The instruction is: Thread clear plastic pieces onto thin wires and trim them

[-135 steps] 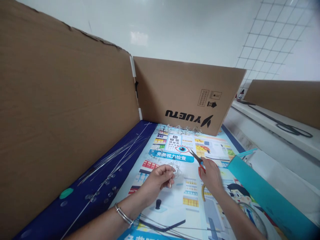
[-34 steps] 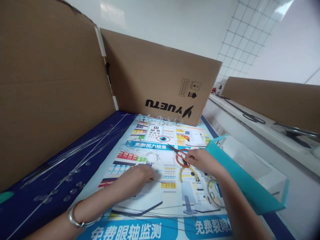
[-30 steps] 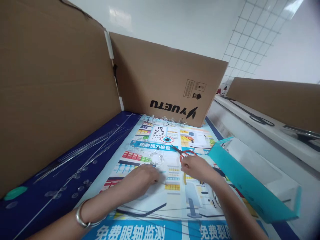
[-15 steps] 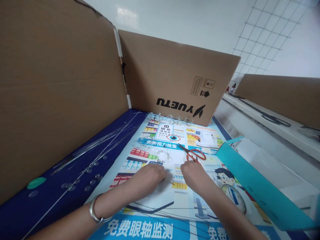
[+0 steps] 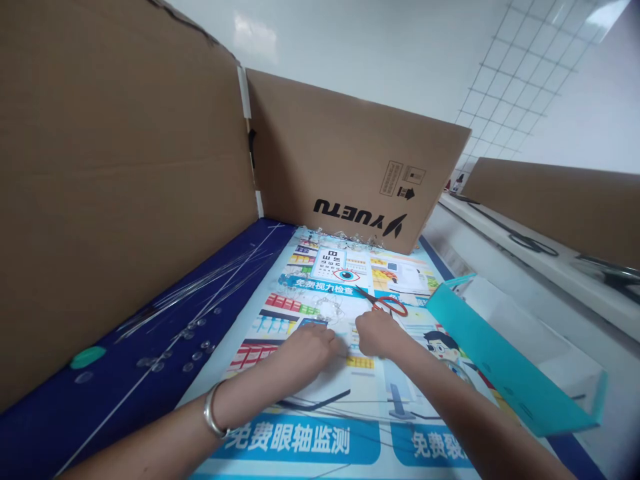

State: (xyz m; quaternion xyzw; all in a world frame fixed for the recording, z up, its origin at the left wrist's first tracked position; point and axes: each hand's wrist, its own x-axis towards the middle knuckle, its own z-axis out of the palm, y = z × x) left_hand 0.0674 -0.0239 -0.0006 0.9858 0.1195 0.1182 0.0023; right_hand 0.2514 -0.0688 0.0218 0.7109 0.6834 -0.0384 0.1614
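Blue cloth (image 5: pixel 120 400) at left bore loose strands (image 5: pixel 173 298) and clear beads (image 5: pixel 188 335), seemingly unused, while the left hand (image 5: pixel 309 348) curled its fingers near a looped cluster (image 5: pixel 327 317), apparently already shaped, and the right hand (image 5: pixel 377 332) bunched its own beside scissors (image 5: pixel 374 301), both grips indiscernible.
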